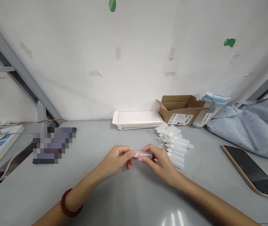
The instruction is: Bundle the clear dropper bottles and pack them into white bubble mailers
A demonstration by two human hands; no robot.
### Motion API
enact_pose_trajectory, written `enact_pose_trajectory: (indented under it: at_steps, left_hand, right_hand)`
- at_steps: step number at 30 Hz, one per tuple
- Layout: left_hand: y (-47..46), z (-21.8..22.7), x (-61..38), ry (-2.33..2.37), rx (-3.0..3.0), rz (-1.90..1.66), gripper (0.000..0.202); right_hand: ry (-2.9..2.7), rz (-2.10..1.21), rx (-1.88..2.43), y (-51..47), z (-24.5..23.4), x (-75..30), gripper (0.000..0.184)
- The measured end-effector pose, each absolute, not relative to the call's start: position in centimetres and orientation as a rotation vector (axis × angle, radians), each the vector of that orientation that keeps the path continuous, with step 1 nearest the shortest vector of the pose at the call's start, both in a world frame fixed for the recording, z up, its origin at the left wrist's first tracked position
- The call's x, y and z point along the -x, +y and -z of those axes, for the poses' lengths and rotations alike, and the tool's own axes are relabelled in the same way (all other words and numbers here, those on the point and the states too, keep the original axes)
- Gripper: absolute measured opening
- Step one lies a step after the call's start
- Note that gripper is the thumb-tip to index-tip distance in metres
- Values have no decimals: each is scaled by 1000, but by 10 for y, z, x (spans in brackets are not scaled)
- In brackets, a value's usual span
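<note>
Both hands meet over the middle of the worktop (124,194). The left hand (116,158) pinches one end of a small clear vial (144,154), and the right hand (161,161) grasps the other end, so each grip is closed on it. The vial lies level between the fingertips, just above the surface; its contents cannot be told.

At 2 o'clock from the hands, just beside the right one, lies a pile (175,144) of like vials. At 12 o'clock sits a stack of white trays (138,119). Farther toward 1 o'clock stands an open box (179,110), its inside hidden. A phone (254,172) lies at 3 o'clock.
</note>
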State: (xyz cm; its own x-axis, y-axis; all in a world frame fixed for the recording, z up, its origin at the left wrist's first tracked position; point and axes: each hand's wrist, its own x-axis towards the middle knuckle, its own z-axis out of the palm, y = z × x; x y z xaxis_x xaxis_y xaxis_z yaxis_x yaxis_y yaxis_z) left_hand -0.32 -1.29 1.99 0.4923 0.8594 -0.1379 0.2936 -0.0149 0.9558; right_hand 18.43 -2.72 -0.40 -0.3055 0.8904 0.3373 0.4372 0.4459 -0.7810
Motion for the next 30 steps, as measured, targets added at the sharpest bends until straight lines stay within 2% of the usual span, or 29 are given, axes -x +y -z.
enact_pose_trajectory:
  at_steps: [3,12,21,30]
  left_hand:
    - [-14,-20,3,1036,-1569,-610,40]
    - [-16,-24,5,1027,-1932,-837,14]
    - [-18,-16,3,981,-2228,-820,8]
    - [-18,-29,9,1099,-2029,-789,12]
  right_hand:
    - [-1913,-729,1119,-27,3,-185,26]
    - [-1939,-604,1083,-27,9,-184,26]
    - [-2018,-590,1059,-29,12,-183,26]
    - [-1963,-572,1103,-26,8,-185,27]
